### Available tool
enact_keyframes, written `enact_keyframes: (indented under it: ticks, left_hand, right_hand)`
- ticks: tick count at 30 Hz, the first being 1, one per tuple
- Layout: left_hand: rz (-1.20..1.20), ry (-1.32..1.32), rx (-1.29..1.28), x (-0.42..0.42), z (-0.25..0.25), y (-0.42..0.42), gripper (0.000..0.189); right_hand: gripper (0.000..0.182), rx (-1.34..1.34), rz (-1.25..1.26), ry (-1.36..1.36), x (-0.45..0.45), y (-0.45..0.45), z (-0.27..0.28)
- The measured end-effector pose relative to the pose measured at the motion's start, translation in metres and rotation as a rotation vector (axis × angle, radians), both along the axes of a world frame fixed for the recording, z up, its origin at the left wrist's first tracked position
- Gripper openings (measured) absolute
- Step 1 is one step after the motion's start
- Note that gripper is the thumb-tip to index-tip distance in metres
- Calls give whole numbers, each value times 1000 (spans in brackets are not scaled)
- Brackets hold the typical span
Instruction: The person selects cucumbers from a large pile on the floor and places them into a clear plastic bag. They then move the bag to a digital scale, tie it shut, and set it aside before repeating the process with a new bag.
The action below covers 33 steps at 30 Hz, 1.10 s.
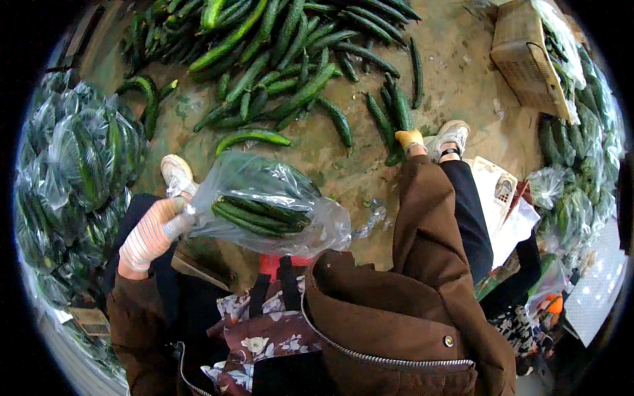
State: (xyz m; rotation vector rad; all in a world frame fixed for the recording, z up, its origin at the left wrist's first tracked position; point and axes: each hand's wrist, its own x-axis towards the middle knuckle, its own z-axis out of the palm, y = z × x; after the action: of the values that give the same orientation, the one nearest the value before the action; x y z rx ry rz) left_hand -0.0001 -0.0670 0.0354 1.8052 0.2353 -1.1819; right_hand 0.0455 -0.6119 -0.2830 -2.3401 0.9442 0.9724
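Observation:
My left hand [153, 232], in a striped knit glove, grips the gathered end of a clear plastic bag [247, 183]. Several dark green cucumbers [262, 215] lie inside the bag, which is stretched out above my lap. My right hand [410, 139], in a yellowish glove, reaches down to the floor beside my right shoe. Its fingers close around the near end of a cucumber [400, 106]; another cucumber [379, 116] lies just left of that one. The fingertips are partly hidden.
A large heap of loose cucumbers [277, 54] covers the floor ahead. Bagged cucumbers [79, 148] are piled at left, and more bags [569, 208] at right. A plastic crate [525, 64] stands at upper right. Near my right leg is a white container [495, 188].

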Motion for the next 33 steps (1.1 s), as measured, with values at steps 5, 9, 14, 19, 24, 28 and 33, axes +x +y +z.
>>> enact_keyframes:
  ticks: [5,9,14,19,24,28,33]
  left_hand:
    - [107,-83,146,-7,-6,10,32]
    - [222,-351,-99,-25,-29,34,22]
    - [188,-234,-213,-31,-34,29,48]
    - [274,-161,-242,-40,-30,43,39]
    - [307,-12,-263,-54,-25,55,19]
    - [49,-166,-232,-60,-15,50,20]
    - [-64,-274,-111,-53,-7,48,25]
  right_hand:
    - [36,992,-730,-331,-36,31,28]
    - [64,1593,-531,-602,-43,157,150]
    - [76,1638,69,-406,-81,265,212]
    - [72,954,514,-539,-140,290,105]
    - [50,131,547,-42,-140,255,49]
    - [42,108,538,-281,-160,245,64]
    - [66,458,549,-840,-196,290,96]
